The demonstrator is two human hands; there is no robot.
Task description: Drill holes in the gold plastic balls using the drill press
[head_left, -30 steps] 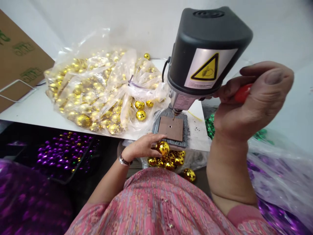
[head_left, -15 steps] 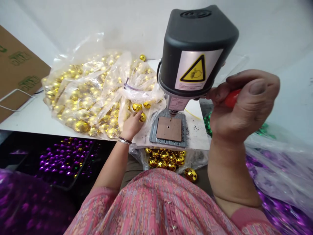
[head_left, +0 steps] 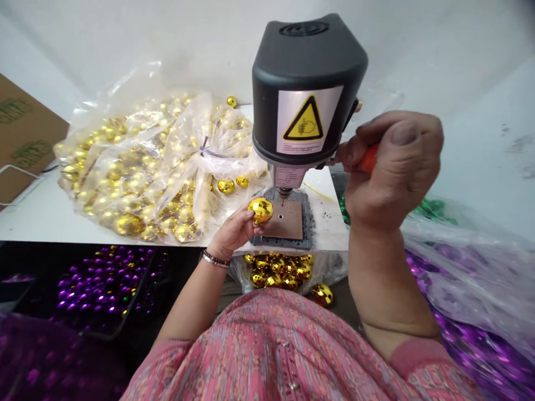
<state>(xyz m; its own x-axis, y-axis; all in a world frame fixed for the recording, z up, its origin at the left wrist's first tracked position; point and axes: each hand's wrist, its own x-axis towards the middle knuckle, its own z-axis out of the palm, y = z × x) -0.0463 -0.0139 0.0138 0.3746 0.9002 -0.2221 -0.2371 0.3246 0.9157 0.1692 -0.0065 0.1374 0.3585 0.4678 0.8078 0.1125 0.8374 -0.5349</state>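
Note:
My left hand (head_left: 239, 227) grips a shiny gold faceted ball (head_left: 259, 210) between thumb and fingers, over the left edge of the drill press's base (head_left: 308, 228). A square brown board (head_left: 292, 221) with a small hole lies on that base. Above the board points the drill bit (head_left: 283, 200), under the dark motor housing (head_left: 307, 67) with its yellow warning label. To the right of the housing, my right hand (head_left: 388, 167) is wrapped round a red handle knob (head_left: 369, 159), raised at the machine's side.
A big clear bag (head_left: 137, 161) of gold balls covers the table's left. Loose gold balls (head_left: 226, 186) lie by its tied neck. More gold balls (head_left: 281, 270) fill a bag at my lap. Purple balls (head_left: 104, 284) sit low left; a cardboard box (head_left: 25, 139) stands behind.
My left hand has picked up a gold ball beside the bag and brought it right, to the base's edge. The right hand stays on the red knob. The view has shifted slightly.

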